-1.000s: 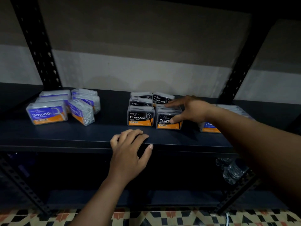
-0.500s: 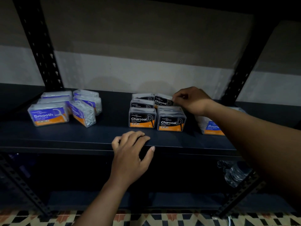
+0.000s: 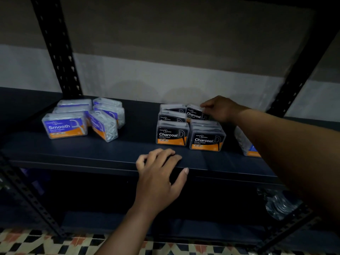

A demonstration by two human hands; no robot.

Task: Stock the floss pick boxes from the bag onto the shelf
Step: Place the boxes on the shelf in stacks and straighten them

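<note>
On the dark shelf [image 3: 114, 153] stands a cluster of black Charcoal floss pick boxes [image 3: 173, 134] in the middle. My right hand [image 3: 220, 108] reaches to the back of that cluster, fingers pinched on the rear right Charcoal box [image 3: 195, 114], which is tilted. A group of blue Smooth floss pick boxes [image 3: 65, 127] sits at the left. Another blue box [image 3: 246, 144] lies at the right, mostly hidden behind my right forearm. My left hand [image 3: 160, 173] rests flat over the shelf's front edge, fingers spread, holding nothing. The bag cannot be made out for sure.
Black perforated uprights [image 3: 57, 50] frame the shelf at the back left and back right. A crumpled clear plastic item [image 3: 277, 203] hangs below the shelf at the right. A lower shelf [image 3: 110, 223] and patterned floor tiles [image 3: 55, 243] lie underneath.
My right hand moved from the front right Charcoal box to the rear right one and pinched it. The left hand stayed on the shelf edge.
</note>
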